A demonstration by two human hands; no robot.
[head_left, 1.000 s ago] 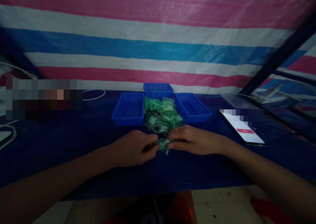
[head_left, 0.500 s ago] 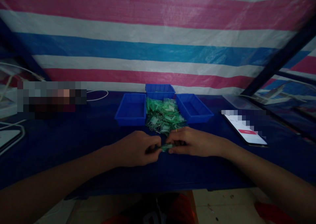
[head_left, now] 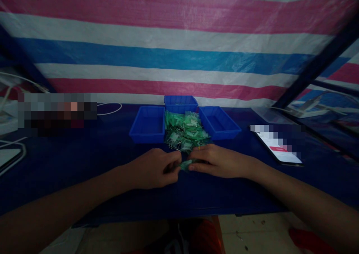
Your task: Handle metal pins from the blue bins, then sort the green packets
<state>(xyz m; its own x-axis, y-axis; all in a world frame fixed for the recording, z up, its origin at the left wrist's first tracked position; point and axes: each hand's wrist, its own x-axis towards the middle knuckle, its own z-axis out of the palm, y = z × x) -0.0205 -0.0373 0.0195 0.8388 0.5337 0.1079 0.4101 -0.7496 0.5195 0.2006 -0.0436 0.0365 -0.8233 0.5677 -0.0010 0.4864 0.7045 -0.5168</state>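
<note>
Just above the blue table (head_left: 157, 203), my two hands hold a small green plastic packet (head_left: 185, 165) between them. My left hand (head_left: 161, 168) is closed, thumb and forefinger pinching the packet's left end. On the other side my right hand (head_left: 214, 160), with a ring on one finger, grips the right end between thumb and fingers. What is inside the packet cannot be made out. Directly beyond my hands lies a heap of similar green, shiny packets (head_left: 186, 130) with thin metallic-looking pieces among them.
Around the heap stand three blue bins: a left bin (head_left: 147, 138), a back bin (head_left: 181, 104) and a right bin (head_left: 224, 134). A phone (head_left: 286, 153) lies to the right. White cables (head_left: 112, 112) and a partly visible device (head_left: 9, 158) are at the left. A striped sheet (head_left: 179, 59) hangs behind.
My right hand's fingers have straightened somewhat along the packet, and more of the green plastic shows between my hands. The left hand keeps its pinch, and the view has shifted slightly.
</note>
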